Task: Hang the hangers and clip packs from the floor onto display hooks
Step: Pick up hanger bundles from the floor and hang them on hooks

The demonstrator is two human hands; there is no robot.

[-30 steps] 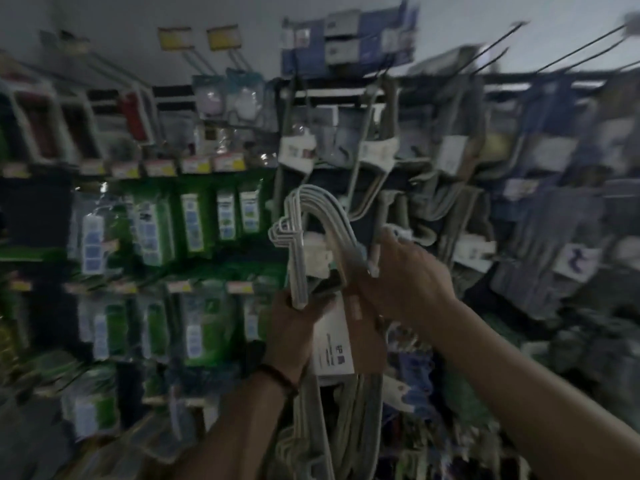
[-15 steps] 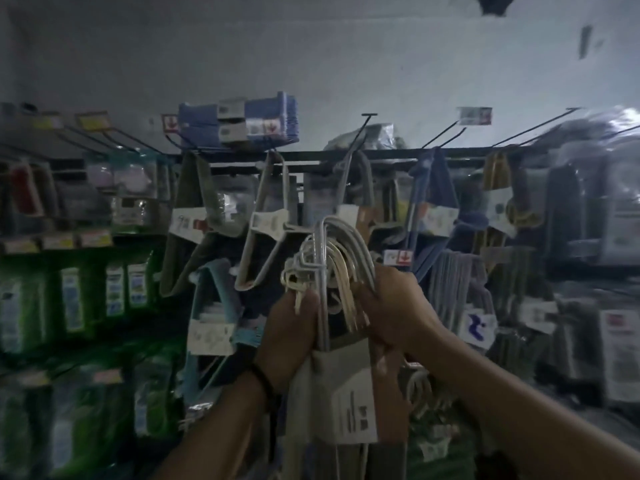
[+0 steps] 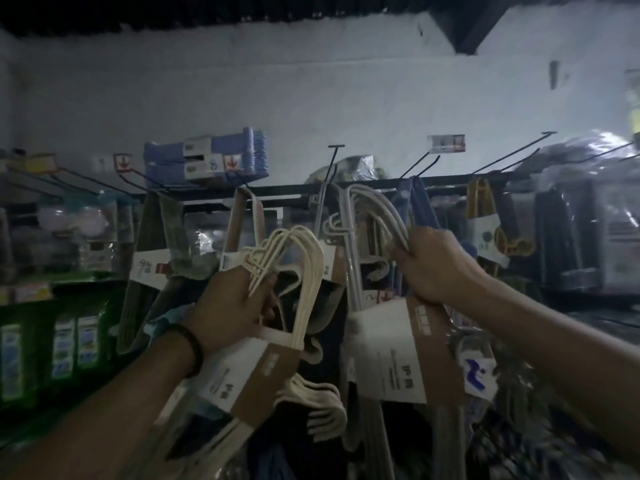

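My left hand (image 3: pixel 230 301) grips a cream hanger pack (image 3: pixel 301 271) by its bundled hooks; its brown and white card sleeve (image 3: pixel 249 372) hangs tilted below. My right hand (image 3: pixel 433 266) holds a grey hanger pack (image 3: pixel 372 209) by the curved hook tops, raised higher, with its card sleeve (image 3: pixel 401 348) beneath. The grey hooks are up beside a black display hook (image 3: pixel 332 161) that juts out from the top rail (image 3: pixel 443 181). Whether they are over that peg I cannot tell.
Bare black pegs (image 3: pixel 516 154) stick out to the right along the rail. Other hanger packs (image 3: pixel 249 216) hang close behind and left. A blue pack (image 3: pixel 207 157) lies on top. Green packets (image 3: pixel 65 344) fill the left shelves; wrapped goods (image 3: pixel 595 209) fill the right.
The two packs, held together before, are now apart: my right hand lifted the grey pack up and right toward the rail, my left lowered the cream one. The view tilted upward.
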